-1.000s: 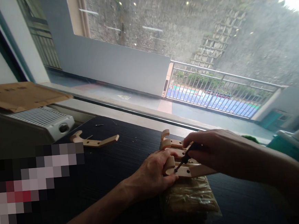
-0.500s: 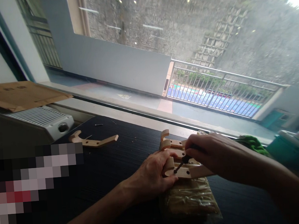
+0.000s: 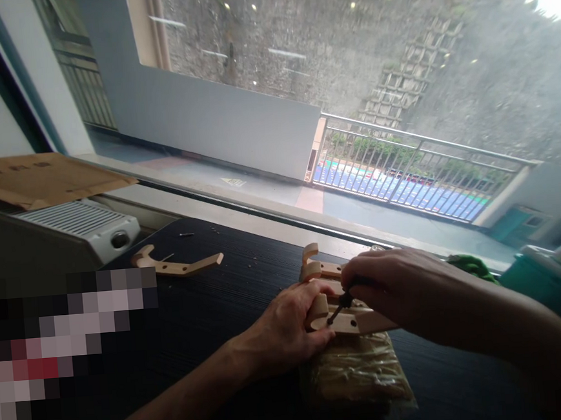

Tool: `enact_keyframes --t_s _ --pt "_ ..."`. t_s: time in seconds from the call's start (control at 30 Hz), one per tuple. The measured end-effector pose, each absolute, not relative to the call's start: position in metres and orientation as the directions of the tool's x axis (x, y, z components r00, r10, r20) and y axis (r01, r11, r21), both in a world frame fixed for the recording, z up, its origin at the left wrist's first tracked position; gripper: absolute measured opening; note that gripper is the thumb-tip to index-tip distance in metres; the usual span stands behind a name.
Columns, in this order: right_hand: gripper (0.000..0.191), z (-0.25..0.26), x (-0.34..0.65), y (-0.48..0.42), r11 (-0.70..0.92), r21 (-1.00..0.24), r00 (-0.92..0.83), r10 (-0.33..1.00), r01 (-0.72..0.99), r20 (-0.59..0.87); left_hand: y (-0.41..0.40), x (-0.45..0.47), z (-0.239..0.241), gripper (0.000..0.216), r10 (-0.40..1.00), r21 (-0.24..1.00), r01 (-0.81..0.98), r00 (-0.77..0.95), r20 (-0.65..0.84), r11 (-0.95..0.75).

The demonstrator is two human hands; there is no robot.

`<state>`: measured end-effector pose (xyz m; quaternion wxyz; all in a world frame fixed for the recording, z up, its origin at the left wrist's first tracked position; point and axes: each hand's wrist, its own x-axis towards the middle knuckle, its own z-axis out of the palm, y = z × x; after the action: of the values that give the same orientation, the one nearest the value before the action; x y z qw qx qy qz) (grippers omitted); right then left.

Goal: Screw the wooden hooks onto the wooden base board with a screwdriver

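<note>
The right grip point(image 3: 393, 282) is curled firmly around the handle of a screwdriver point(image 3: 346, 300), with the fingers wrapped over its top and no gap showing. The slim shaft slants down to the left, its tip meeting the near wooden piece point(image 3: 344, 324) close to that piece's curled end. The left grip point(image 3: 286, 319) is bent around the same end, thumb along the near edge and the other fingers over the far side (the fingertips there are partly hidden, so I cannot tell how tightly they press).

That near wooden piece lies over the far part of a plastic-wrapped bundle point(image 3: 359, 372), which sits on the dark worktop point(image 3: 230, 304). One dark hole shows in its flat length, to the right of the tip. Just beyond it are other wooden pieces point(image 3: 331, 269), the farthest with its curl standing up.

Well to the left, a separate wooden hook point(image 3: 188, 268) lies on the worktop, near a small dark rod point(image 3: 186, 235) and some scattered crumbs. A brown envelope point(image 3: 39, 177) rests on a slatted grey box point(image 3: 80, 226) at far left. On the right, a green cloth point(image 3: 474, 267) is beside a teal object point(image 3: 529, 281).
</note>
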<state>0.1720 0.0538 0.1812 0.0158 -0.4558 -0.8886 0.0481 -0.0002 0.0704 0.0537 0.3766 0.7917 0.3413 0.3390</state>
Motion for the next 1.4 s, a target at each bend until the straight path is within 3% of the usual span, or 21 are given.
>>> enact_keyframes --t_s 0.17,0.43,0.63,0.77,1.27,1.4 --pt "0.019 0.176 0.173 0.056 0.573 -0.161 -0.583 0.813 0.803 -0.014 0.071 0.000 0.055 0.043 0.787 0.826 0.279 0.549 0.281 -0.489" --pt "0.030 0.175 0.171 0.054 0.471 -0.067 -0.474 0.879 0.879 -0.040 0.071 -0.001 0.056 0.042 0.799 0.819 0.316 0.544 0.257 -0.479" --pt "0.015 0.182 0.176 0.051 0.532 -0.040 -0.533 0.846 0.846 -0.001 0.069 0.000 0.056 0.042 0.788 0.836 0.266 0.548 0.279 -0.481" --pt "0.018 0.183 0.176 0.053 0.571 -0.035 -0.572 0.820 0.820 -0.025 0.070 0.000 0.055 0.043 0.791 0.830 0.279 0.546 0.277 -0.484" --pt "0.027 0.173 0.177 0.054 0.459 -0.111 -0.465 0.884 0.882 -0.039 0.071 -0.003 0.059 0.044 0.791 0.840 0.285 0.560 0.246 -0.463" --pt "0.019 0.176 0.180 0.047 0.528 -0.122 -0.537 0.842 0.841 -0.059 0.069 -0.007 0.069 0.043 0.784 0.846 0.309 0.593 0.185 -0.434"
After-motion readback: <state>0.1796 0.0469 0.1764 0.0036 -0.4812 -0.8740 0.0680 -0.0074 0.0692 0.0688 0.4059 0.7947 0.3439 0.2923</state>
